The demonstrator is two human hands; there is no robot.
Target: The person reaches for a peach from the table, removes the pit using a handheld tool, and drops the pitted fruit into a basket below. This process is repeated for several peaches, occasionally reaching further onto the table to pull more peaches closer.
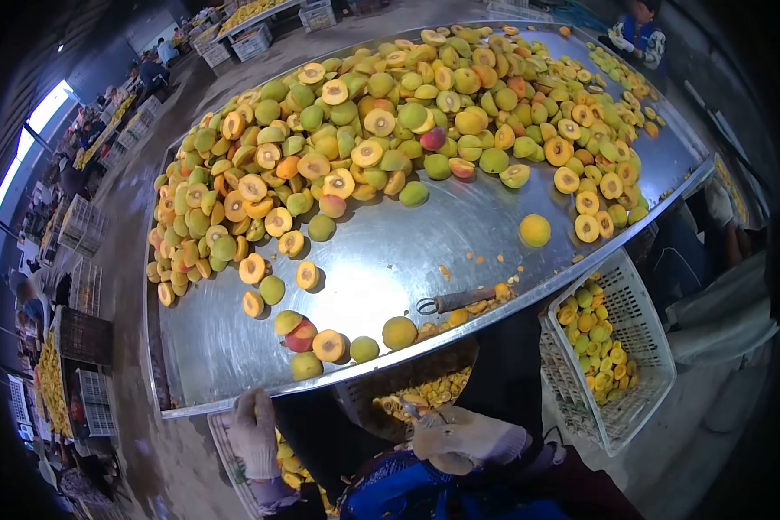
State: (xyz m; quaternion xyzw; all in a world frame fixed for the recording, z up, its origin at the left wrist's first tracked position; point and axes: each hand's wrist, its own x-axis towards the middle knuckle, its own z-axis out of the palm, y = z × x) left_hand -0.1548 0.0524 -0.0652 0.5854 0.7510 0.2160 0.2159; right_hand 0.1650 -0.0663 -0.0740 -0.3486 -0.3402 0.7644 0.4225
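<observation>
My left hand (pixel 254 436), in a pale work glove, is at the table's near-left edge, beside a crate (pixel 226 442) of cut fruit. Its fingers look curled; what they hold, if anything, is hidden. In front of my lap, my gloved right hand (pixel 468 438) is closed, with a small, thin bit of something showing at its fingertips, too small to name. On the metal table (pixel 459 208) lies a large heap of halved and whole yellow-green peaches (pixel 379 121). A pitting tool (pixel 459 300) with a looped metal end rests near the front edge, apart from both hands.
A light plastic crate (pixel 653 325) with peach pieces stands at my right, below the table edge. More pieces (pixel 442 392) lie beneath the table, between my legs. Another person (pixel 640 39) is at the far right corner; several people and crates (pixel 84 227) line the left.
</observation>
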